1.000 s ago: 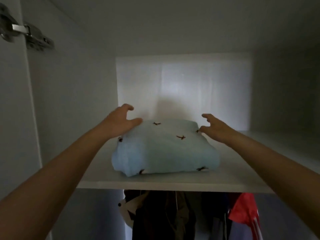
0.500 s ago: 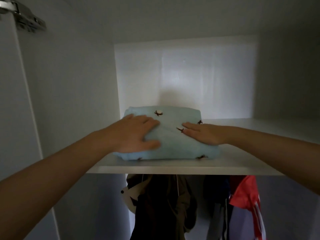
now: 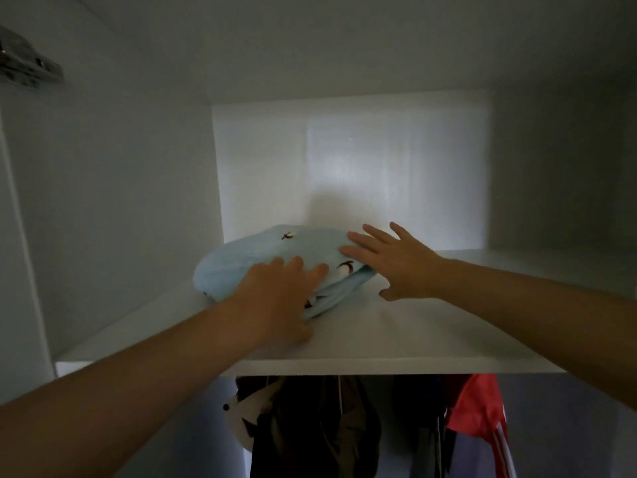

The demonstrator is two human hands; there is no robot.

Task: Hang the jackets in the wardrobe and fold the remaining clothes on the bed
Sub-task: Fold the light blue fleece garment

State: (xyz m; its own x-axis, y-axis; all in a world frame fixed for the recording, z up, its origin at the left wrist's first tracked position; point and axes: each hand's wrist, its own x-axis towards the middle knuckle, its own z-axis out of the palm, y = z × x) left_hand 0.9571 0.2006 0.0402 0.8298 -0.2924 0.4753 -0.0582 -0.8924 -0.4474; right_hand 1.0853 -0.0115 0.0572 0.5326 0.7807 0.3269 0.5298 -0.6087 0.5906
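Note:
A folded light-blue garment (image 3: 255,257) with small dark motifs lies on the white upper shelf (image 3: 413,339) of the wardrobe, near the back left corner. My left hand (image 3: 279,298) lies flat on the garment's front, fingers straight, thumb down at the shelf surface. My right hand (image 3: 396,263) is spread, its fingertips touching the garment's right top edge. Below the shelf hang several jackets: dark ones (image 3: 310,429) and a red one (image 3: 475,408).
The wardrobe's left wall (image 3: 120,201) stands close beside the garment, and the back panel (image 3: 362,167) lies just behind it. The shelf extends bare to the right (image 3: 517,270). A metal door hinge (image 3: 27,67) sits at the upper left.
The garment has been pushed deeper onto the shelf, toward the back left. My hands went from hovering at its sides to pressing flat on it; the right hand now touches its right edge.

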